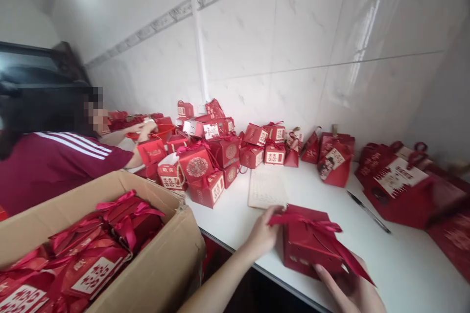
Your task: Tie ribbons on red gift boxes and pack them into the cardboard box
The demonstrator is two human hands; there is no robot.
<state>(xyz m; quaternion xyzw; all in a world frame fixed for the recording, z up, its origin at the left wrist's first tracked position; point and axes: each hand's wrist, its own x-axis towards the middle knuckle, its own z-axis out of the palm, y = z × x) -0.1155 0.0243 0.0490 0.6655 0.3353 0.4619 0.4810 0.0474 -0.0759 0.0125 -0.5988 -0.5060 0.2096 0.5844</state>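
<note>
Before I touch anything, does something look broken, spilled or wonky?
A little: the cardboard carton has a corner that looks frayed and ragged. Up on the pile, one small red box seems tipped instead of straight. The ribboned gift box being held shows no clear damage, and I see no spill.

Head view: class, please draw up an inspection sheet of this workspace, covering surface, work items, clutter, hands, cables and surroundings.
Surface: white table, with more red boxes grouped towards the wall.
Work items: dark red box with a ribbon on top, between both hands.
Clutter: open notebook and pen on the table; cardboard box at left, holding ribboned red boxes.
Hands: left hand touches the box's left side; right hand holds its near right corner.
Cables: nothing seen.
Surroundings: tiled wall; another person at left.
</note>
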